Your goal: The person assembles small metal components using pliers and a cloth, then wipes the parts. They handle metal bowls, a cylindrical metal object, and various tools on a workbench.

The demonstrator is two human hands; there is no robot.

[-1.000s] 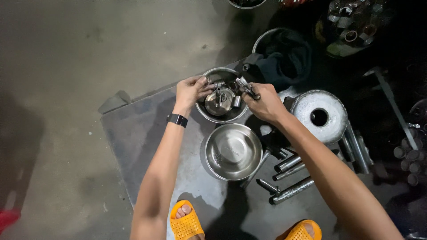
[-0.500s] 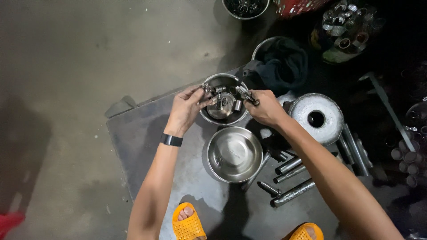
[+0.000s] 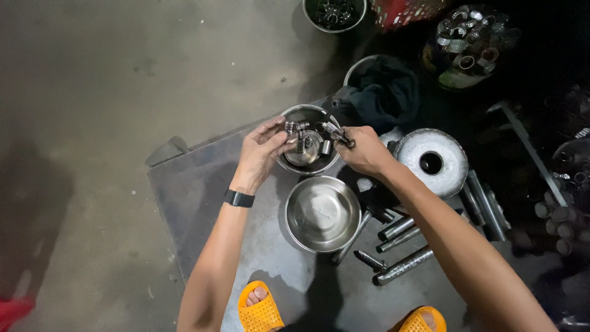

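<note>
My left hand [image 3: 261, 150], with a black band on the wrist, holds a small metal fitting [image 3: 295, 128] over a small steel bowl [image 3: 289, 165] that contains several small metal parts. My right hand [image 3: 364, 149] grips a slim metal tool [image 3: 335, 132] whose tip points toward the fitting above the same bowl. A larger, empty steel bowl [image 3: 322, 214] sits just in front of the small one on a grey sheet [image 3: 203, 190].
Metal rods and tubes [image 3: 399, 246] lie right of the large bowl. A round white disc with a centre hole [image 3: 430, 161] stands behind them. A dark cloth in a basin [image 3: 384, 92], a bucket of rings [image 3: 335, 13] and orange sandals [image 3: 261, 310] are around.
Both hands have stayed over the small bowl, shifting slightly; the camera view has moved a little, so the scene sits higher and more centred.
</note>
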